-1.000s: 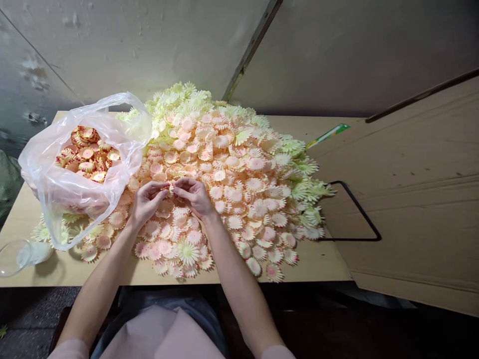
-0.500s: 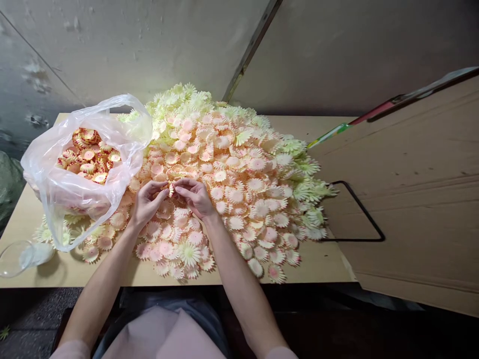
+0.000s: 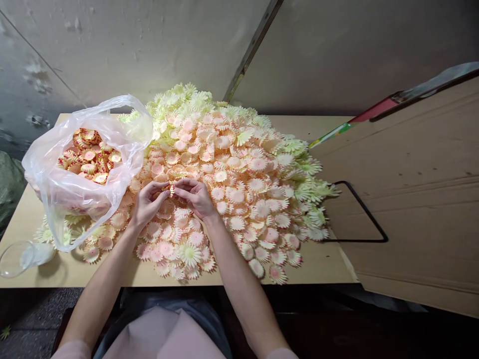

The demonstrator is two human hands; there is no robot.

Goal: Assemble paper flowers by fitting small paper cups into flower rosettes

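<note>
Between the fingertips of both hands is a small artificial flower piece [image 3: 172, 189], cream with red-tipped petals, seen nearly edge-on. My left hand [image 3: 149, 202] pinches it from the left. Opposite, my right hand [image 3: 196, 198] grips it with thumb and fingers. Both hands hover just over a broad heap of flower pieces [image 3: 235, 194], mostly pale pink and cream with frilled edges, greenish-white ones at the back and right. Left of my hands stands an open clear plastic bag [image 3: 123, 172] holding more tightly curled, red-edged flower pieces [image 3: 89, 155].
The heap lies on a light wooden table [image 3: 18, 271]. At the left front edge a clear plastic cup [image 3: 17, 259] lies on its side. To the right are a large cardboard sheet [image 3: 419, 199] and a black wire frame [image 3: 364, 212]. A grey wall [image 3: 149, 50] rises behind.
Hardly anything differs. Both hands stay in the same place with the flower piece pinched between them; the whole view has shifted very slightly.
</note>
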